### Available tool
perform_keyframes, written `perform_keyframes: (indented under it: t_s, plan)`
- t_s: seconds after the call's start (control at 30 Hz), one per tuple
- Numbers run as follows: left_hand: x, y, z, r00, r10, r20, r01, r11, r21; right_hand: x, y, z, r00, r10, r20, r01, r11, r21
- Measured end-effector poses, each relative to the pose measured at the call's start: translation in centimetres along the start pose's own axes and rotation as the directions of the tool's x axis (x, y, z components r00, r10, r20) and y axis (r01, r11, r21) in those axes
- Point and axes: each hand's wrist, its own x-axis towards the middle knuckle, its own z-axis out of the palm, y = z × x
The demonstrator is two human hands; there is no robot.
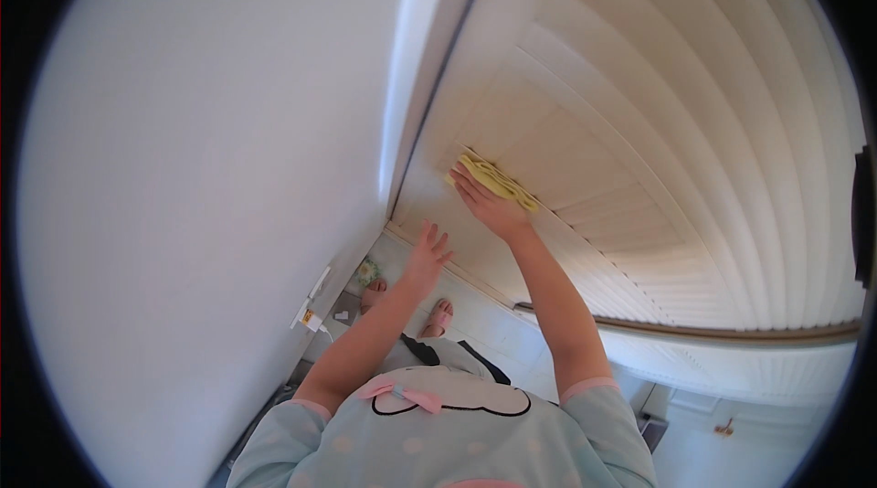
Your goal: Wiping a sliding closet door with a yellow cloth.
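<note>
My right hand presses a folded yellow cloth against a cream panelled door. The cloth lies along a raised moulding, and the fingers rest over its near side. Lower and to the left, my left hand is held with its fingers apart and nothing in it, near the door's lower left part. Whether its fingertips touch the door I cannot tell.
A white wall rises on the left, meeting the door frame. Low on that wall sits a plug with a white cable. My feet in pink sandals stand on a pale tiled floor. A dark door handle shows at the far right.
</note>
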Motion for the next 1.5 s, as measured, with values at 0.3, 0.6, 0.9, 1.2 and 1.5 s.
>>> perform_keyframes:
  t_s: [0.3,0.6,0.9,1.2,1.5]
  plan:
    - [1.4,0.8,-0.3,0.996,-0.07,0.049,0.063,0.99,0.125,-26.9,-0.4,-1.7,0.884,0.431,0.178,-0.425,0.902,-0.074]
    - [0.6,3.3,10.6,0.946,-0.222,0.237,0.177,0.964,0.2,-12.4,-2.9,1.4,0.733,0.662,-0.157,-0.68,0.724,-0.116]
    - [1.8,4.1,15.6,0.879,-0.369,0.302,0.373,0.927,0.045,-25.0,0.7,2.6,-0.72,0.553,-0.419,-0.608,-0.212,0.765]
    - [2.3,5.4,16.2,0.909,-0.287,0.301,0.277,0.958,0.076,-22.4,-0.8,3.7,-0.871,0.47,-0.143,-0.397,-0.503,0.768]
    - [4.7,6.4,14.6,0.925,-0.242,0.293,0.238,0.97,0.048,-34.6,2.6,3.4,-0.961,0.258,-0.102,-0.222,-0.498,0.838]
